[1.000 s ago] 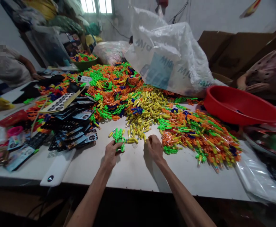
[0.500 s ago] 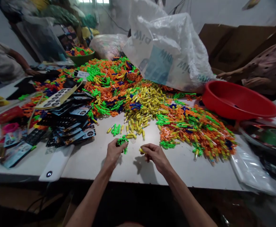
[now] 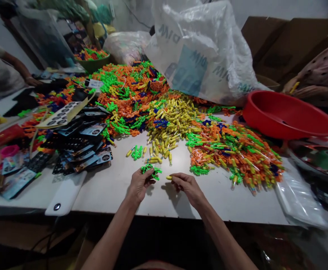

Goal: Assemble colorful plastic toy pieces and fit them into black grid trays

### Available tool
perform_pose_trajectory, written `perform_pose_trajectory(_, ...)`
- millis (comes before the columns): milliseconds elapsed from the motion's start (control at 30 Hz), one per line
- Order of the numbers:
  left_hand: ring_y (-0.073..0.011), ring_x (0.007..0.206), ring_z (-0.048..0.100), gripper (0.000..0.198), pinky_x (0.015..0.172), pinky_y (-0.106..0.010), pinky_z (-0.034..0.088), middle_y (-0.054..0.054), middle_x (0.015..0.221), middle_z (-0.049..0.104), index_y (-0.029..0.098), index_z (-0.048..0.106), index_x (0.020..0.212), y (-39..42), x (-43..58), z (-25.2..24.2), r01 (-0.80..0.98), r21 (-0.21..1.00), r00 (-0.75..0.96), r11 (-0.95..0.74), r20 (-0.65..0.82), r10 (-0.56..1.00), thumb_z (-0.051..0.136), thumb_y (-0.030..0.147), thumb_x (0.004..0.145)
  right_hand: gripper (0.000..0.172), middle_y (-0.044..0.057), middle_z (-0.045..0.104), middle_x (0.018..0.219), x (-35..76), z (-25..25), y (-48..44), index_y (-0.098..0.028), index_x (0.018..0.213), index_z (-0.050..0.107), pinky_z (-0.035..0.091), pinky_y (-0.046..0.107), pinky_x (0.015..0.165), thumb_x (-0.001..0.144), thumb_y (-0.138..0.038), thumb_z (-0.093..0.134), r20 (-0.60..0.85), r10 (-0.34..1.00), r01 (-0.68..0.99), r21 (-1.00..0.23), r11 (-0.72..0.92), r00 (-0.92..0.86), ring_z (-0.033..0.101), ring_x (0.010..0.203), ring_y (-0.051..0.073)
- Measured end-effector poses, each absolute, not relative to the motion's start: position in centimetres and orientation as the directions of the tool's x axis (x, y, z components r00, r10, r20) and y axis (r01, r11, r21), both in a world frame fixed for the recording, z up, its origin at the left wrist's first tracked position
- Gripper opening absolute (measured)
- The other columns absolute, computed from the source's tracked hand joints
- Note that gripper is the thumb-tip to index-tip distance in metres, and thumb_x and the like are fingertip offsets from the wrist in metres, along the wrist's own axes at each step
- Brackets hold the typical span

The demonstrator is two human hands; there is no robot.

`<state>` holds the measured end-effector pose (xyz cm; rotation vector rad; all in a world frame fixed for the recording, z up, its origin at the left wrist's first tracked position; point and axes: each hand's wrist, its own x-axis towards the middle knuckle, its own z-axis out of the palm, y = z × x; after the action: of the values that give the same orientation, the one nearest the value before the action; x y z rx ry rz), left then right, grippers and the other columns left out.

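Note:
Near the front of the white table [image 3: 102, 198], my left hand [image 3: 139, 184] is closed on a green plastic toy piece [image 3: 153, 172]. My right hand [image 3: 187, 185] pinches a small yellow tube [image 3: 169, 177] between thumb and fingertips. A narrow gap separates the tube from the green piece. Just beyond my hands lie another green piece [image 3: 137, 152] and a few loose yellow tubes. Behind them rises a heap of yellow tubes [image 3: 175, 116]. To the right, a pile of orange and green pieces [image 3: 231, 150] is mixed with yellow tubes.
Black printed cards [image 3: 82, 146] and a sticker sheet [image 3: 64, 114] lie left, above a white power bank [image 3: 65, 195]. A red basin [image 3: 288, 123] and clear plastic bags [image 3: 301, 202] stand right. A large white sack [image 3: 203, 56] is behind. People sit at both sides.
My left hand has shifted slightly right, and the green piece has turned from hanging down to pointing right, towards the tube. At the far right, the other person's hand now shows a yellow item.

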<state>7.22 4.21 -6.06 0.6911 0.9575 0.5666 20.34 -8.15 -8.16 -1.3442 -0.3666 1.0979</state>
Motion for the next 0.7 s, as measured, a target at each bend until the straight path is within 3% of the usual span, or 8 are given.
perform_pose_trajectory(167,-0.0103,0.054,0.058,0.032,0.048,-0.022,0.049,0.0,0.064,0.064,0.012,0.061,0.072,3.5,8.1,-6.1,-0.144,0.701,0.488,0.698,-0.564,0.667,0.082,0.019,0.049,0.034,0.003,0.065,0.064,19.9,-8.3,-8.1,-0.014,0.081,0.069,0.038,0.023,0.049,0.061,-0.041,0.076,-0.386,0.781,-0.495,-0.861,-0.115,0.491,0.051,0.05,0.009)
perform_pose_trajectory(367,-0.0077,0.053,0.055,0.032,0.044,-0.018,0.042,0.002,0.064,0.061,0.013,0.059,0.07,2.7,8.4,-6.3,-0.184,0.674,0.499,0.715,-0.563,0.659,0.082,0.018,0.049,0.03,0.003,0.066,0.068,19.1,-7.8,-7.9,-0.016,0.079,0.069,0.039,0.024,0.05,0.06,-0.037,0.078,-0.386,0.806,-0.569,-0.819,-0.074,0.45,0.053,0.051,0.01)
perform_pose_trajectory(700,-0.0077,0.051,0.054,0.034,0.044,-0.018,0.043,0.002,0.063,0.061,0.012,0.059,0.07,2.1,7.4,-6.4,-0.198,0.65,0.54,0.734,-0.552,0.635,0.083,0.022,0.049,0.025,-0.001,0.063,0.06,17.9,-7.2,-7.2,-0.017,0.073,0.068,0.04,0.023,0.05,0.058,-0.034,0.079,-0.375,0.861,-0.684,-0.728,-0.045,0.343,0.051,0.048,0.009)
